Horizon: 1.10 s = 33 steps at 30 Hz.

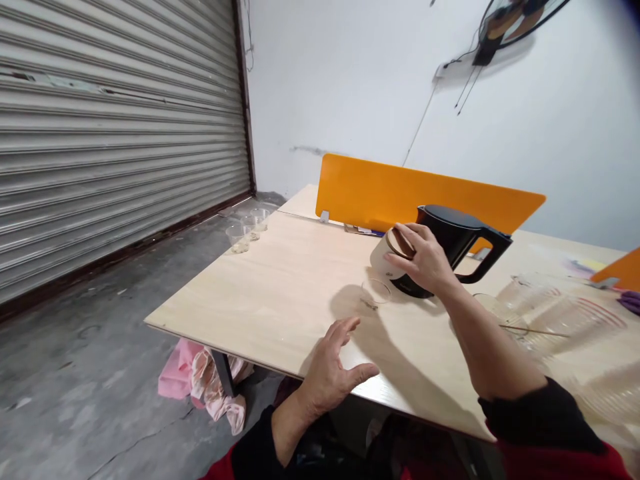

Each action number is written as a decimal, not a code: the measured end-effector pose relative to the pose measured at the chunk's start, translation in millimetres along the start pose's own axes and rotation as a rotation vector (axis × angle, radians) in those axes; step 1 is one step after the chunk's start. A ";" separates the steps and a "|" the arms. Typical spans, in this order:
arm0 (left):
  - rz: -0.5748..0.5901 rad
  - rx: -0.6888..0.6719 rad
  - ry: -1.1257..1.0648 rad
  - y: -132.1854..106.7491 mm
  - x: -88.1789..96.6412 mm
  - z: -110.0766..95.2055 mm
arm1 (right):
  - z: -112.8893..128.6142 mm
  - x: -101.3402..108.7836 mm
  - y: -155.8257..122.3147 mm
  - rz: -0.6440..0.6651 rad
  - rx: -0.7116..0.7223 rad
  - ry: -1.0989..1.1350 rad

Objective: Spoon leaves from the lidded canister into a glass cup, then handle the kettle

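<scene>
Clasping the brown-topped white canister (381, 259) by its upper rim: right hand (424, 259), thumb and fingers partly spread across the top. Canister sits on the pale wooden table (250, 287), just beside the black electric kettle (450, 233), in front of the orange divider panel (370, 187). Left hand (333, 367) held half open near the table's front edge, thumb well apart from fingers, nothing in its hold. Clear plastic cup (376, 291) near the canister, dark bits at its base.

My left hand (334, 368) has free tabletop (270, 293) leftward; beyond my right hand (423, 257), the black kettle (445, 233) and orange divider (363, 190) block the way.
</scene>
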<state>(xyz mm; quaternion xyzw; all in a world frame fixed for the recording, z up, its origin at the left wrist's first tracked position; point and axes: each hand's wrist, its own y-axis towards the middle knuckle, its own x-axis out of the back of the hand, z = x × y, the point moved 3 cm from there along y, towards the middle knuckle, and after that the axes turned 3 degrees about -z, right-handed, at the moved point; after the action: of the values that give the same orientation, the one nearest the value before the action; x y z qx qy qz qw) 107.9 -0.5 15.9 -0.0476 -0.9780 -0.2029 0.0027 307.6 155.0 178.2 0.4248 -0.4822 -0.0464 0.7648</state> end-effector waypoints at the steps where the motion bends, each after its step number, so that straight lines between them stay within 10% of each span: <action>1: 0.001 0.004 -0.005 0.3 0.0 -0.3 | -7.4 -12.3 7.4 0.019 -0.005 0.008; 9: 0.031 0.036 -0.006 2.6 0.8 -5.2 | -47.5 -100.8 29.9 0.251 -0.087 0.045; 16: 0.048 0.024 0.007 5.5 1.1 -4.6 | -61.9 -128.3 23.0 0.305 -0.098 0.073; 25: 0.036 0.024 -0.002 3.8 1.1 0.3 | -53.2 -99.7 11.5 0.239 -0.174 0.101; 33: 0.039 0.025 0.015 3.1 0.4 0.1 | -9.0 -53.2 -81.8 0.151 -0.456 0.182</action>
<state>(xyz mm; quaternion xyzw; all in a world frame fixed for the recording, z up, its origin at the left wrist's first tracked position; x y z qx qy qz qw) 107.8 2.4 17.0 -0.0651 -0.9794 -0.1907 0.0147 314.0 134.1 82.7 0.2064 -0.4187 -0.0584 0.8824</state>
